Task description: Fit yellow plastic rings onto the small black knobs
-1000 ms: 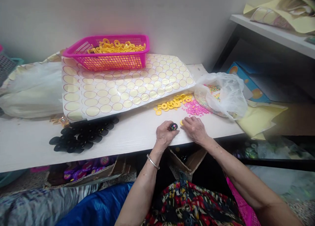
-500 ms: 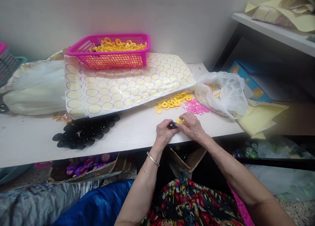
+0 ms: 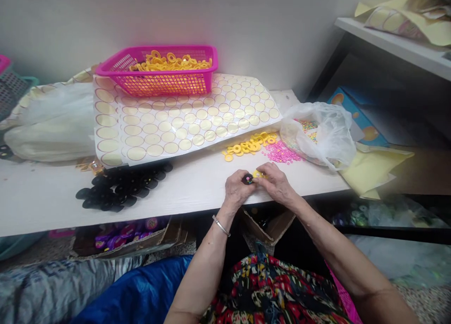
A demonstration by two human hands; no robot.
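My left hand [image 3: 237, 188] is closed around a small black plastic piece [image 3: 247, 178] with a pink dot at its middle. Right beside it, my right hand [image 3: 276, 180] pinches a yellow ring-shaped piece [image 3: 258, 174], and its fingertips meet the black piece. Both hands are just above the front edge of the white table [image 3: 197, 192]. Beyond them lie a heap of loose yellow rings [image 3: 248, 145] and a scatter of tiny pink beads [image 3: 282, 152]. Off to the left, several black pieces [image 3: 121, 187] are piled together. My fingers hide much of both held pieces.
A pink basket [image 3: 162, 83] of yellow rings stands on sticker sheets [image 3: 200, 119] at the back. To the right are an open plastic bag [image 3: 326, 133] of coloured beads and yellow paper [image 3: 375, 169]. A cardboard box [image 3: 162, 241] with purple pieces sits below the table.
The black piece has turned slightly, so its round face with the pink dot shows more. Both hands stay close together in nearly the same place. The view has shifted a little.
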